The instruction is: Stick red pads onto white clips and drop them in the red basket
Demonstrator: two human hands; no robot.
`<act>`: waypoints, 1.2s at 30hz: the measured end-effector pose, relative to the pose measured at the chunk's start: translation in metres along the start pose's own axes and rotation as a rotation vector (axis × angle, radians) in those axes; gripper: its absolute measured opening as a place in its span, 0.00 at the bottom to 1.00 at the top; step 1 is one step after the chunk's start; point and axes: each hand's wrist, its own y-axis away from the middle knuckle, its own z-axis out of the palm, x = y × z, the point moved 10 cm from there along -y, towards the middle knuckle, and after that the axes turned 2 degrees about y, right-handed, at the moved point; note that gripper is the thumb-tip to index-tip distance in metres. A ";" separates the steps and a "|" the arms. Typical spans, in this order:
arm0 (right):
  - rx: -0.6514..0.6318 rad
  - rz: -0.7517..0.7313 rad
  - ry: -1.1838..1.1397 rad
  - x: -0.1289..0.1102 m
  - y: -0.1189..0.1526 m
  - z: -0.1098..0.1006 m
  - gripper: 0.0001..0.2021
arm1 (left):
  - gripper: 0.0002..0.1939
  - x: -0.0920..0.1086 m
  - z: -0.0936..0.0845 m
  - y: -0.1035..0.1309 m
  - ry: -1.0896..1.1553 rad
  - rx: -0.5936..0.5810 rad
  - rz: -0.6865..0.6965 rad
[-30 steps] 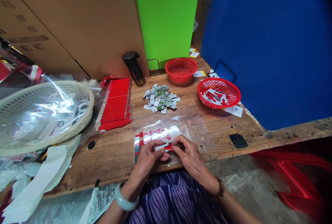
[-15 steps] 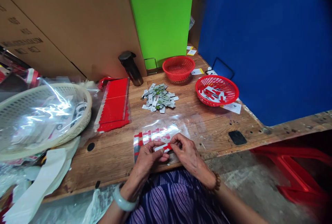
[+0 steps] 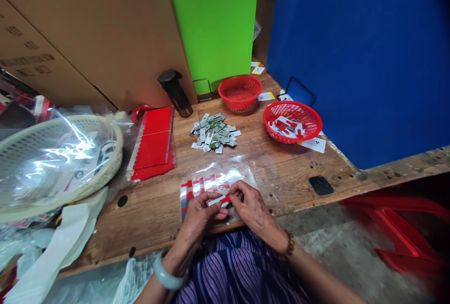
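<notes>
Near the table's front edge, my left hand (image 3: pixel 202 211) grips a small flat white-and-red piece (image 3: pixel 213 201) between thumb and fingers. The thumb and fingertips of my right hand (image 3: pixel 252 206) are closed in a pinch at the red end of the same piece. What exactly lies under those fingertips is hidden. Beneath both hands is a clear plastic sheet (image 3: pixel 242 169) bearing rows of red shapes. Beyond it sits a loose pile of small grey and white flat pieces (image 3: pixel 214 133). A red basket (image 3: pixel 318 123) at the right holds white-and-red pieces.
Another red basket (image 3: pixel 240 92) and a dark bottle (image 3: pixel 176 94) stand at the back. Red sheets in plastic (image 3: pixel 154 140) lie left of the pile. A large cream basket (image 3: pixel 114 154) with plastic-covered contents fills the left. A blue panel (image 3: pixel 358 69) borders the right side.
The camera view has shifted slightly. Both hands keep the same hold on the small piece, with barely any movement.
</notes>
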 end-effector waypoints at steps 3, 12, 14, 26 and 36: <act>0.009 -0.006 0.001 0.001 0.000 0.000 0.06 | 0.22 0.000 -0.001 -0.001 0.012 -0.001 0.000; 0.020 0.072 -0.112 0.016 -0.003 -0.007 0.12 | 0.18 -0.001 -0.006 -0.005 0.009 0.029 0.009; 0.039 0.100 -0.118 0.022 -0.005 -0.015 0.12 | 0.18 0.000 -0.008 -0.004 -0.001 0.042 0.005; -0.250 0.164 -0.317 0.008 0.004 0.022 0.12 | 0.21 0.003 0.000 0.006 0.012 -0.004 -0.009; -0.294 0.199 -0.458 0.013 0.003 0.035 0.16 | 0.25 0.008 -0.004 0.003 0.025 -0.009 0.020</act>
